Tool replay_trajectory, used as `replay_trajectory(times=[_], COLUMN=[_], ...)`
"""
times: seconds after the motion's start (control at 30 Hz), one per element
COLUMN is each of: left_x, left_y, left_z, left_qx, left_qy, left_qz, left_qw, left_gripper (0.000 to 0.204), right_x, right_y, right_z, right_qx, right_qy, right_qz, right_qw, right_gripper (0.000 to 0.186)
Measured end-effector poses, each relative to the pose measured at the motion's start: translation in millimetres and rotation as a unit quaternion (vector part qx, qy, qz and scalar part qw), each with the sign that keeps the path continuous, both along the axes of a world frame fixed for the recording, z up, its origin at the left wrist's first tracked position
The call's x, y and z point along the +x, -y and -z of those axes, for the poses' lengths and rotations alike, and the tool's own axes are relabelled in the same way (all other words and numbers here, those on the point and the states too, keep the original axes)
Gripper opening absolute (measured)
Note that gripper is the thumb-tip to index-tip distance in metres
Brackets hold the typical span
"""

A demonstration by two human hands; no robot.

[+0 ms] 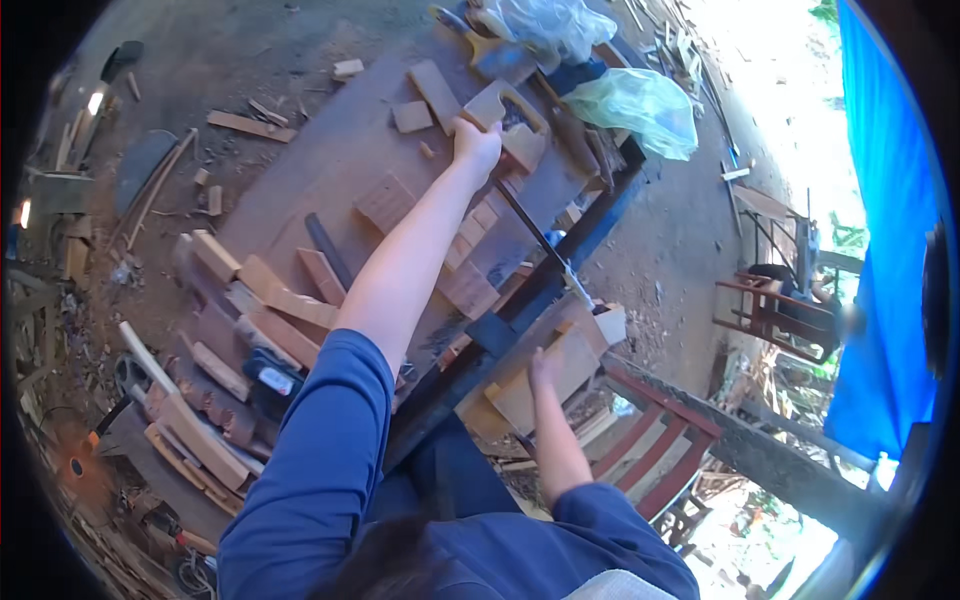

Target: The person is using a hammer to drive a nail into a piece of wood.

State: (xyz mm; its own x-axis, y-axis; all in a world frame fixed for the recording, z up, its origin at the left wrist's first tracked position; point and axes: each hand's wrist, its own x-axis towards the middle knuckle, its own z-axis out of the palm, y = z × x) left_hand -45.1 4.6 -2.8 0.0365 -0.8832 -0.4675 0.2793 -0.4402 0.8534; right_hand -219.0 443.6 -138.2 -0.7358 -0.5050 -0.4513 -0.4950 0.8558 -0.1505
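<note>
The left hand [476,142] is stretched far forward and closed around the wooden handle of a handsaw [512,118], whose thin dark blade [535,235] runs back toward the person, ending at the wooden board [552,368]. The right hand [543,368] lies flat and open on that board, fingers spread, pressing it where it sits at the near right edge of the workbench [330,170], just beside the dark metal rail [560,270] that borders the bench. Around the saw handle lie small wood offcuts [412,116], and to its right a pale green plastic bag [640,105] sits at the bench's far corner. The left part of the bench is crowded with stacked wood blocks [285,300], so the barest stretch of top is the far left middle. Right of the rail the ground drops away to dirt, with a red wooden frame [655,440] close under the board
</note>
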Motion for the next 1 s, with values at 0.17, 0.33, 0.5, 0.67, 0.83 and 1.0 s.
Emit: replay_trajectory(times=[0.17, 0.33, 0.5, 0.67, 0.83, 1.0], left_x=[-39.6, -38.1, 90.9, 134.3, 121.4, 125.4], left_y=[5.5, 22.0, -79.0, -272.2, -419.6, -459.5], left_z=[-4.9, -53.2, -80.9, -105.5, -76.8, -78.2], left_qx=[0.098, 0.061, -0.131, -0.253, -0.166, -0.128], left_qy=[0.034, -0.049, 0.349, 0.426, 0.389, 0.367], left_qz=[0.01, 0.175, 0.182, 0.126, 0.227, 0.22], left_qw=[0.995, 0.981, 0.91, 0.86, 0.877, 0.895], left_gripper=[0.036, 0.053, 0.056, 0.038, 0.034, 0.033], right_x=[17.8, -112.9, -39.2, -35.8, -49.2, -67.6], right_y=[-0.1, -84.5, -48.1, -57.2, -29.0, 21.0], right_z=[16.3, 59.7, 31.3, 5.1, -28.4, -69.1], right_qx=[0.141, 0.083, 0.094, 0.03, 0.101, 0.066], right_qy=[0.037, 0.114, 0.153, 0.114, 0.133, 0.092], right_qz=[0.041, -0.148, -0.133, -0.206, -0.252, -0.19], right_qw=[0.989, 0.979, 0.975, 0.971, 0.953, 0.975], right_gripper=[0.065, 0.045, 0.041, 0.041, 0.045, 0.038])
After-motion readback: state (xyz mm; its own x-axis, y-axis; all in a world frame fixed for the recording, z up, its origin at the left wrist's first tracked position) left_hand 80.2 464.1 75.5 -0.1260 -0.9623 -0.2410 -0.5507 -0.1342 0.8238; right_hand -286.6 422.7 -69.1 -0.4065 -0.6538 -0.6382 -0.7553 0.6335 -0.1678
